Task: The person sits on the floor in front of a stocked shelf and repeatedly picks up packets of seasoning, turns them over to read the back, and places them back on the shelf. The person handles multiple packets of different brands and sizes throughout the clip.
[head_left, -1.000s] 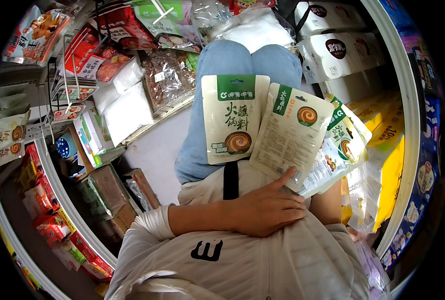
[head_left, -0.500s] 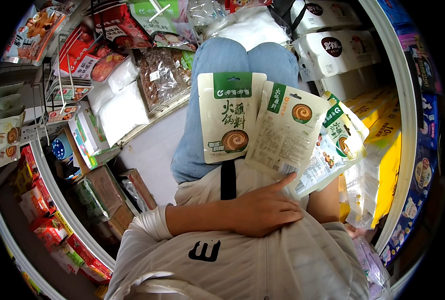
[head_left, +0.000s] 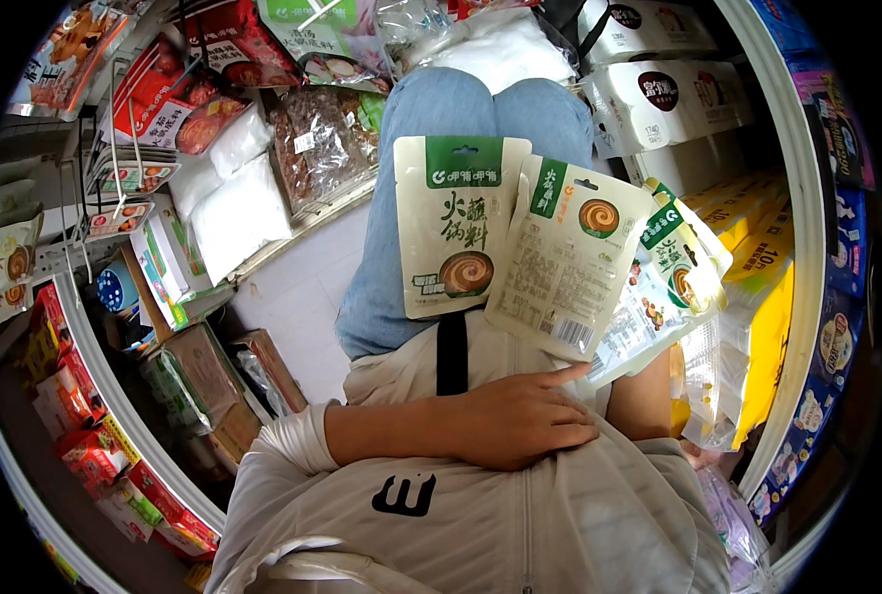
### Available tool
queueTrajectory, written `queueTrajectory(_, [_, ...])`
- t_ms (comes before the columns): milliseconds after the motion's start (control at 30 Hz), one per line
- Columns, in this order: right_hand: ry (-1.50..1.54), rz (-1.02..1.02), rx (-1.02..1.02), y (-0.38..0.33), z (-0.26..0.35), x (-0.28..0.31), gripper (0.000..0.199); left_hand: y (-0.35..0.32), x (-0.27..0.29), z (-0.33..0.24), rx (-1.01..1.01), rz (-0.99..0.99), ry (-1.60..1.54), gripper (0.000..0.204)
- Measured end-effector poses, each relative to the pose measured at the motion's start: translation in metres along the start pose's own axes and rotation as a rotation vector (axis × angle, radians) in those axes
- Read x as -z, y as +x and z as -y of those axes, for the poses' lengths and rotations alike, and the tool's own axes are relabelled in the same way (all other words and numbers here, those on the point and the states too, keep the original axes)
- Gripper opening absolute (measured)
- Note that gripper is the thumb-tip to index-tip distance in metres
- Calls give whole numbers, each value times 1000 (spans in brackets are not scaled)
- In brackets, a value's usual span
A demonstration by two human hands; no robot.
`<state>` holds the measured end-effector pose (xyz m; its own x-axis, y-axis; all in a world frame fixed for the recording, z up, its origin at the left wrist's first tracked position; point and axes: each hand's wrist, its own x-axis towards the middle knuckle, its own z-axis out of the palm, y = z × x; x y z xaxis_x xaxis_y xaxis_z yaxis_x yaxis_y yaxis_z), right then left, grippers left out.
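Several cream and green sauce pouches are fanned out above my lap. The left pouch shows its front, with a swirl of brown sauce in a bowl. Overlapping its edge, the middle pouch shows its printed back and a barcode. More pouches overlap at the right, one partly white and tilted. My left hand lies across my stomach, holding nothing, its index finger stretched toward the middle pouch's lower corner and the other fingers loosely bent. My right forearm runs up behind the right pouches, which hide my right hand.
At the left, shelves and hooks carry red hot-pot base packets, boxes and hanging pouches. White bags lie near a shelf edge. Paper roll packs and yellow packages stand close at the right.
My left index fingertip has drawn down from the middle pouch's printed lower part to just below its bottom corner. The pouches have barely shifted.
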<state>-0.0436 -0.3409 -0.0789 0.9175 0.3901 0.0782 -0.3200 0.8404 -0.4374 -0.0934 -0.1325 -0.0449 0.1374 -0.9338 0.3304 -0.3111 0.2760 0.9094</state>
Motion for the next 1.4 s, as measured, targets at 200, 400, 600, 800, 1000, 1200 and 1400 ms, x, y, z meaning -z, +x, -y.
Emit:
queueTrajectory(200, [1,18,-1,-7,3,-7,46,-2,-4,0,-53,-82,35,40])
queueTrajectory(400, [-3,33,-6,-8,2,-9,47,-4,-5,0,-60,-93,34,40])
queueTrajectory(600, [-9,39,-16,-9,0,-9,47,-5,-6,1,-64,-94,39,39])
queueTrajectory(800, [-12,50,-31,-6,1,-9,48,-6,1,-1,-63,-155,45,37])
queueTrajectory(1000, [-14,54,-64,3,-2,-2,48,-21,22,1,160,-521,148,44])
queueTrajectory(1200, [14,-6,-94,21,-25,2,49,-39,44,12,427,-886,-525,86])
queueTrajectory(1400, [15,-84,-59,28,-41,20,47,-60,63,15,396,-875,-935,85])
